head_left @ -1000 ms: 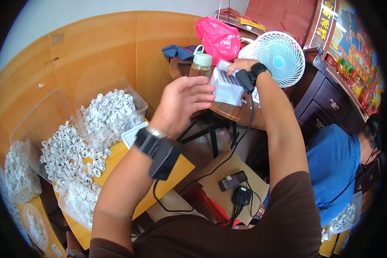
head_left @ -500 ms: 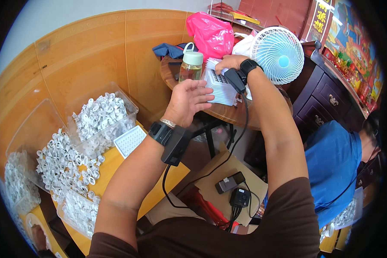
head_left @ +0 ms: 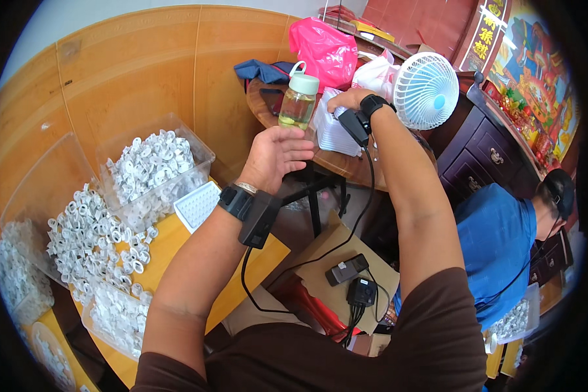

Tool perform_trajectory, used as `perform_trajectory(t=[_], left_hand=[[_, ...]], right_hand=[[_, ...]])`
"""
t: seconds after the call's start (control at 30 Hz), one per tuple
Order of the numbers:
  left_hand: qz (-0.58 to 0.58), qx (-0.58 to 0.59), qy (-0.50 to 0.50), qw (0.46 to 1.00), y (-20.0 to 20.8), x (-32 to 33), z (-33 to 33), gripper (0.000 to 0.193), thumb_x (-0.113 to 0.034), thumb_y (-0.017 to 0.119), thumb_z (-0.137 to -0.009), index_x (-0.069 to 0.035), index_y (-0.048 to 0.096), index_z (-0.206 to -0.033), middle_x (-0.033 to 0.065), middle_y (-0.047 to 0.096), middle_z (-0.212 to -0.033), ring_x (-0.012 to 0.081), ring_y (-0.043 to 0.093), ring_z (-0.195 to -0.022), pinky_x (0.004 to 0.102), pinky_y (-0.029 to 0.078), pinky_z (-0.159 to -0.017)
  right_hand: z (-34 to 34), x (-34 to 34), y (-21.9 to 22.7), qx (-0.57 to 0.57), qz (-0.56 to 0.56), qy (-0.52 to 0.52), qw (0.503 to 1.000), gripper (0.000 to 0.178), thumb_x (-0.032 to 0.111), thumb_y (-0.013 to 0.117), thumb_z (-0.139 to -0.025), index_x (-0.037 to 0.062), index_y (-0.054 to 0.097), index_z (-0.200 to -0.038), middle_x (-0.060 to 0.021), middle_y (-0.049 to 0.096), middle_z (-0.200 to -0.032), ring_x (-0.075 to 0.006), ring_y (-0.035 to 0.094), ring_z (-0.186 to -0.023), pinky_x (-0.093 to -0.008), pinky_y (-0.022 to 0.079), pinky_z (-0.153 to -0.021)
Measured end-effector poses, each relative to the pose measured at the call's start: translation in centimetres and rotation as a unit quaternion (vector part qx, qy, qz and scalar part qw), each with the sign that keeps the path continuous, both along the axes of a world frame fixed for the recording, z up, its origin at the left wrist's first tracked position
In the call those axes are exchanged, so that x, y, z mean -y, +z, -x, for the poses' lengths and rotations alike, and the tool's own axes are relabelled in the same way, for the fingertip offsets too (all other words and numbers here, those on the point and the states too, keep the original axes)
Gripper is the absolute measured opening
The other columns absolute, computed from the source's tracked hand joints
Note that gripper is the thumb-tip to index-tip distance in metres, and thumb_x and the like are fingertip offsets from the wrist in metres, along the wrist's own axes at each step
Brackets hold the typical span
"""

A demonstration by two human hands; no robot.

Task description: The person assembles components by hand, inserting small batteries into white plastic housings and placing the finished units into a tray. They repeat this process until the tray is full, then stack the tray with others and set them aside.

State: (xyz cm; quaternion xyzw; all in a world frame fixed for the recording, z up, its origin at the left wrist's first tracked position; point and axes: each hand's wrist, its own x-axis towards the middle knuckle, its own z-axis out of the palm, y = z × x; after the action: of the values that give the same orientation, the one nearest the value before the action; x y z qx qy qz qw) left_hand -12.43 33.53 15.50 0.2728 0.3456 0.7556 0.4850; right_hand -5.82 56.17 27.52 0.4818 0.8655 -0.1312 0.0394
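A stack of thin white trays (head_left: 333, 134) sits on the round wooden table (head_left: 366, 168). My right hand (head_left: 351, 100) is at its far side, thumb and fingers bent over the edge of a white tray on top; the wrist device partly hides the grip. My left hand (head_left: 279, 155) is held in front of the table, fingers stretched out and holding nothing, near the stack's left corner. Just beyond it stands a clear bottle (head_left: 298, 104) with a pale green lid and yellowish liquid.
A white-and-blue fan (head_left: 426, 90) and a pink plastic bag (head_left: 323, 52) stand behind the stack. On the yellow table (head_left: 251, 277) at left are white ring-like parts (head_left: 98, 238), a heaped clear bin (head_left: 193, 173) and a white tray (head_left: 198, 206). A person in blue (head_left: 493, 245) sits at right.
The view has shifted slightly. Dark holes showing on top of the stack before are now out of sight beneath plain white. My left hand stays open, a little lower beside the bottle.
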Motion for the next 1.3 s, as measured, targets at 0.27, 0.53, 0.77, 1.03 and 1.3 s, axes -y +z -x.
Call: perform_trajectory(t=[0.27, 0.53, 0.77, 1.03, 1.3], left_hand=[[0.005, 0.008, 0.004, 1.0, -0.2, 0.4, 0.5, 0.038, -0.027, 0.035, -0.091, 0.0, 0.055, -0.11, 0.0181, 0.065, -0.102, 0.0241, 0.064, -0.086, 0.0336, 0.05, -0.074], [0.002, -0.001, -0.025, 1.0, 0.3, -0.7, -0.3, 0.034, -0.025, 0.037, -0.091, -0.001, 0.055, -0.107, 0.0175, 0.065, -0.1, 0.0234, 0.064, -0.084, 0.0329, 0.05, -0.074], [0.009, -0.008, -0.026, 1.0, 0.3, -1.5, -0.9, 0.032, -0.025, 0.038, -0.092, -0.002, 0.055, -0.106, 0.0167, 0.066, -0.097, 0.0227, 0.063, -0.083, 0.0326, 0.05, -0.073], [-0.007, 0.011, -0.057, 0.998, 0.7, -2.9, -1.6, 0.034, -0.025, 0.039, -0.091, 0.0, 0.055, -0.107, 0.0188, 0.065, -0.1, 0.0245, 0.064, -0.084, 0.033, 0.051, -0.073], [-0.045, 0.044, -0.098, 0.993, 1.9, -6.5, -4.7, 0.046, -0.028, 0.041, -0.09, 0.006, 0.045, -0.121, 0.0271, 0.053, -0.118, 0.0352, 0.059, -0.101, 0.0406, 0.05, -0.086]], right_hand=[[0.1, 0.0, 0.3, 0.011, -0.036, 0.015, 0.999, 0.054, 0.041, 0.069, -0.059, 0.0047, 0.065, -0.099, -0.0128, 0.064, -0.091, -0.0239, 0.061, -0.073, -0.0391, 0.049, -0.067], [-0.3, -3.1, -0.3, -0.042, 0.011, 0.01, 0.999, 0.053, 0.038, 0.074, -0.053, 0.005, 0.067, -0.094, -0.0114, 0.065, -0.088, -0.0234, 0.061, -0.071, -0.0362, 0.05, -0.063], [-0.7, -3.1, 0.3, -0.029, 0.002, 0.036, 0.999, 0.053, 0.038, 0.075, -0.051, 0.0057, 0.07, -0.092, -0.0108, 0.068, -0.087, -0.021, 0.063, -0.069, -0.0323, 0.05, -0.062], [-2.2, -2.9, 1.0, -0.058, 0.013, 0.042, 0.997, 0.052, 0.038, 0.075, -0.051, 0.0034, 0.07, -0.09, -0.011, 0.068, -0.083, -0.021, 0.063, -0.067, -0.0323, 0.05, -0.061], [-3.6, -0.7, 2.8, -0.046, 0.005, 0.11, 0.993, 0.089, 0.04, 0.074, -0.055, -0.0066, 0.048, -0.127, -0.0218, 0.06, -0.113, -0.026, 0.062, -0.089, -0.0349, 0.051, -0.07]])
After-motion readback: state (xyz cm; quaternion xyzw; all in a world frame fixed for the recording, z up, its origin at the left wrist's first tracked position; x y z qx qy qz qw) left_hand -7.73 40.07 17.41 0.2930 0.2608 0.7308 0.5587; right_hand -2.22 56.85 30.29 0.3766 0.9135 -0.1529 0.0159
